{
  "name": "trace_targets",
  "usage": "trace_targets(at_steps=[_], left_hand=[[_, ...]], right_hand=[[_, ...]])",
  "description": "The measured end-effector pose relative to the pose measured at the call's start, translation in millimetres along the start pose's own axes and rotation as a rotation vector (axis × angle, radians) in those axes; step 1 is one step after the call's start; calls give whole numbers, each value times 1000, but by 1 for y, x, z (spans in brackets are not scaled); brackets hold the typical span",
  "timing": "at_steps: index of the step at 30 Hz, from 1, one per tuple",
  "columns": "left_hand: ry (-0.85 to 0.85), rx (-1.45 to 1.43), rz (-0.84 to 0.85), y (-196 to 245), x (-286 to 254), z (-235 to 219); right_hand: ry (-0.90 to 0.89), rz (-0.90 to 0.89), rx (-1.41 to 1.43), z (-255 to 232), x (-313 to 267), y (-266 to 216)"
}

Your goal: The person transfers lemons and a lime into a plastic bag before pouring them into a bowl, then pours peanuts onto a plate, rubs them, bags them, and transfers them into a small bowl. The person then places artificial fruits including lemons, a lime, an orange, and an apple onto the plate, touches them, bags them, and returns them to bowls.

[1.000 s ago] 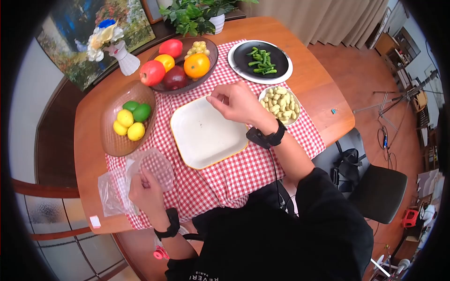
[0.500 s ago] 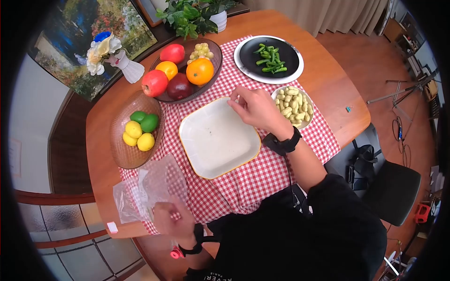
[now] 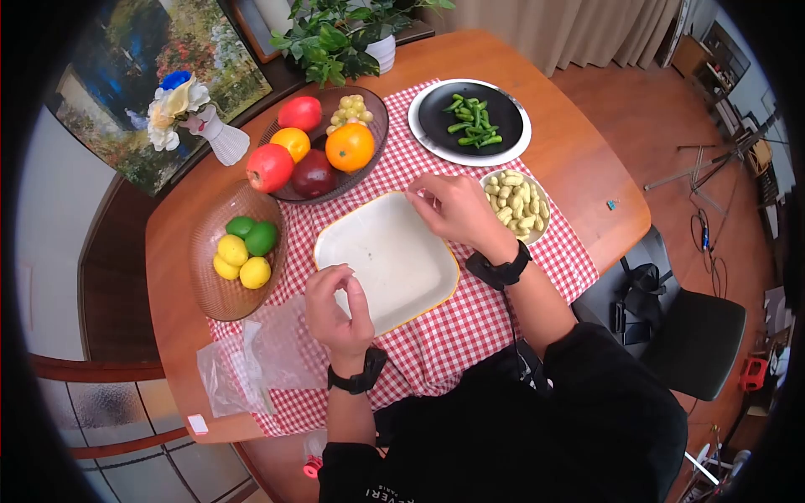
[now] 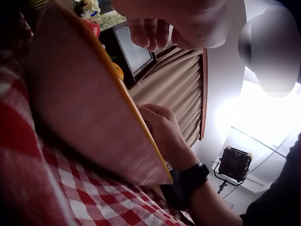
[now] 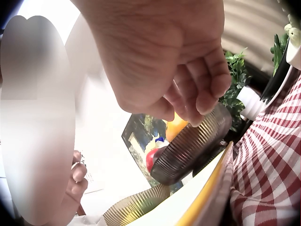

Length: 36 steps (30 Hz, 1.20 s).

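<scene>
A white rectangular tray (image 3: 390, 264) with a yellow rim lies on the checked cloth; a tiny dark mark shows on its inside. Over its near-left edge is my left hand (image 3: 340, 314), fingers bent and thumb apart, with nothing visible between them. My right hand (image 3: 457, 214) hovers by the tray's far-right corner, its fingers loosely curled. The right wrist view shows that hand (image 5: 164, 61) with no item visible in its fingers. From the left wrist view, the left hand (image 4: 178, 21) hangs above the tray's side (image 4: 94, 108). A clear plastic bag (image 3: 285, 348) lies left of the tray.
Behind the tray stands a bowl (image 3: 379, 138) of fruit; left is a bowl (image 3: 205, 277) with lemons and green fruit. Green peppers (image 3: 478, 126) lie on a black plate. A bowl of peanuts (image 3: 520, 201) stands beside my right hand. A vase (image 3: 222, 138) and potted plant are farther back.
My left hand has left the plastic bag and moved up and right to the tray's edge. My right hand has stayed near the tray's far-right corner, while the head view has shifted slightly.
</scene>
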<state>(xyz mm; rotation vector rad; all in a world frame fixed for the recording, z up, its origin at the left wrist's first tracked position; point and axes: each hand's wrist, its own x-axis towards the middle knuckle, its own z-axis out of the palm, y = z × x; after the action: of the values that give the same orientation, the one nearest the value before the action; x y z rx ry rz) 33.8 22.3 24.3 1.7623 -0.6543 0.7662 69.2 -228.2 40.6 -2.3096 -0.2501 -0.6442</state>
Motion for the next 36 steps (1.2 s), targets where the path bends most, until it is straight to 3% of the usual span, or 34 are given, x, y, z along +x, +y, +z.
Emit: trace_targets(at_steps=[1,3,4,6,10,12,15,19,21,24,32,35,36], left_hand=[[11,3,2,-2,-3,-2],[147,-267,-220,-4,-8,-7],[159,-267,-220,-6,-8,-9],[193,-428,-374,-9,-9,-13],[239,-418,-390,-8,-7,-10],[225,-389,-314,-7,-6,-9],[226,-408,-350,-9,-11,-11],[245,-325,-285,-9,-11,-10],[236,-329,-308,-8,-10,-10],[246,-328,-323,-10,-9,-10],[188,-285,-239,-11,-6,-13],[188,-258,-225,-8,-5,-14],[192,-259,-222,-9,-5,-14]], right_hand=[[-3,-11,-1,1,0,0],[63,-30,17,5,0,4],[57,-40,16,6,2,7],[170,-88,25,7,2,10],[239,48,108,-3,19,-2],[229,-18,50,-18,43,-14],[-85,-128,-188,-31,98,-12],[-105,-208,-229,-7,164,8],[-274,-146,-362,5,186,15],[-385,-185,-359,25,206,32],[-432,-218,-393,33,217,33],[-457,-224,-323,18,217,24],[-441,-148,-224,11,216,18]])
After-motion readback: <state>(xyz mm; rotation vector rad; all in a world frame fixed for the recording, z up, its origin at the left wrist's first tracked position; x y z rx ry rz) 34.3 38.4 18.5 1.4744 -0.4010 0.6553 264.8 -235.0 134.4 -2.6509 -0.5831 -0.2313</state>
